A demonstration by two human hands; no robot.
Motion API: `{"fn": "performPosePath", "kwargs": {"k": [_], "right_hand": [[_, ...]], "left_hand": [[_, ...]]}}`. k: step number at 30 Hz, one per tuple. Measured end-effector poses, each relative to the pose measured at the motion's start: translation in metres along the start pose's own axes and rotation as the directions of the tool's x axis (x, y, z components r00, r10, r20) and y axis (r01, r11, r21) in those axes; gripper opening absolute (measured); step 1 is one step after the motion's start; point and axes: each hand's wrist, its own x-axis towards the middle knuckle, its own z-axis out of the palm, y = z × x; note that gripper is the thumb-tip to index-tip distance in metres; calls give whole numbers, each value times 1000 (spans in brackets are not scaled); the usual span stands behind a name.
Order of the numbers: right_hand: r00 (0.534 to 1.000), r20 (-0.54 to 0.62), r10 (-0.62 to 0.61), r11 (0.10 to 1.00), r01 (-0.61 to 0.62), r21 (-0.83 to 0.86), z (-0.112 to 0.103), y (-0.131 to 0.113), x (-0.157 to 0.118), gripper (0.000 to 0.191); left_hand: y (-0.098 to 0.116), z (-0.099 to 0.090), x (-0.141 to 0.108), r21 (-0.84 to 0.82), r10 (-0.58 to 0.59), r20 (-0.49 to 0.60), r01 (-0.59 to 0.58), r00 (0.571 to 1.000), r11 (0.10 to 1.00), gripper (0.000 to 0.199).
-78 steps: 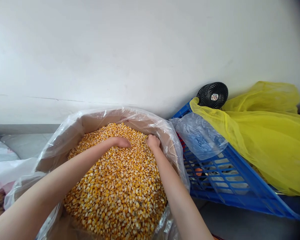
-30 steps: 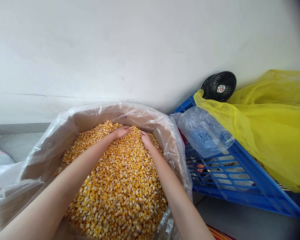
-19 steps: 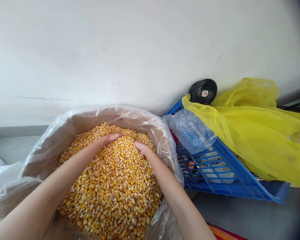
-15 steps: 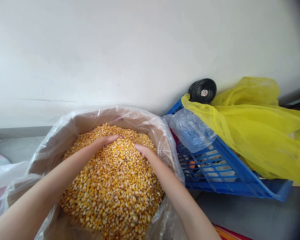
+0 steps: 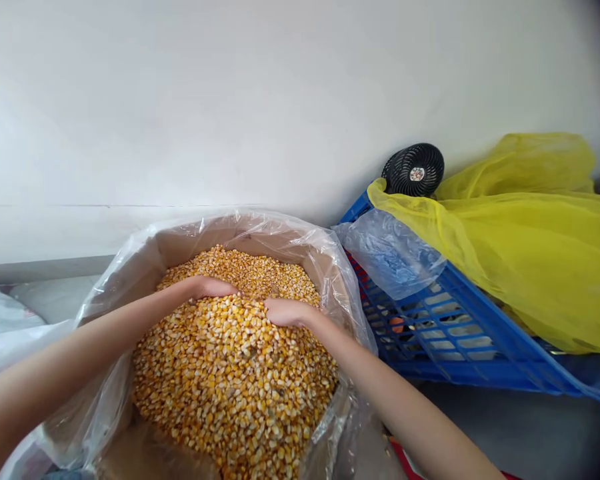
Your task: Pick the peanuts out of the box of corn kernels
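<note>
Corn kernels [image 5: 233, 387] touch left hand [image 5: 213, 288], right hand [image 5: 287, 312] inside the plastic liner [image 5: 240, 223].

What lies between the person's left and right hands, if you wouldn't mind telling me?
Loose dried corn kernels fill the stretch between the left hand and the right hand, as the head view shows.

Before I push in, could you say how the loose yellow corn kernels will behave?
The loose yellow corn kernels will likely flow, since the left hand and right hand sink among them. Spilled, they would probably roll.
</note>
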Motion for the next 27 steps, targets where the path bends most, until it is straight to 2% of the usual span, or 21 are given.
{"fn": "performPosePath", "kwargs": {"k": [2, 4, 8, 10, 12, 14, 15, 16, 18, 20, 22, 25, 27], "right_hand": [[1000, 11, 1, 987, 1, -160, 2, -8, -10, 23], [1000, 12, 0, 968, 3, -250, 6, -16, -22, 28], [999, -15, -52, 923, 42, -384, 27, -33, -47, 35], [999, -10, -52, 878, 41, -477, 36, -42, -59, 36], [998, 43, -45, 850, 61, -523, 38, -46, -65, 39], [996, 74, -53, 866, 83, -493, 26, -44, -64, 46], [997, 41, -65, 882, 76, -466, 16, -39, -61, 50], [997, -26, -67, 896, 49, -442, 3, -33, -55, 53], [968, -246, -39, 908, -68, -412, -24, -18, -37, 53], [914, -403, 45, 892, -218, -396, -47, -1, -16, 47], [882, -445, 153, 858, -342, -384, -59, 14, 6, 37], [856, -438, 274, 806, -453, -381, -57, 30, 32, 26], [835, -445, 324, 772, -505, -385, -50, 38, 43, 28]], "left_hand": [[8, 1, -10, -74, 65, 140, -55, 988, 996, 33], [13, 3, -19, -126, 167, 223, -141, 960, 982, 32], [18, 12, -40, -29, 281, 193, -281, 940, 959, 35], [23, 16, -51, 61, 299, 163, -312, 940, 948, 40], [31, 18, -61, 143, 298, 181, -325, 937, 935, 47], [40, 17, -68, 210, 240, 240, -291, 941, 933, 51], [45, 16, -70, 228, 209, 266, -272, 941, 935, 53], [48, 14, -71, 235, 187, 286, -258, 940, 937, 53], [51, 9, -70, 230, 172, 302, -246, 938, 942, 51], [50, 4, -64, 228, 187, 287, -256, 940, 939, 47], [44, -1, -57, 242, 201, 221, -254, 954, 936, 43], [35, -9, -47, 265, 209, 43, -213, 977, 940, 42], [31, -15, -44, 273, 193, -69, -168, 979, 947, 44]]}}
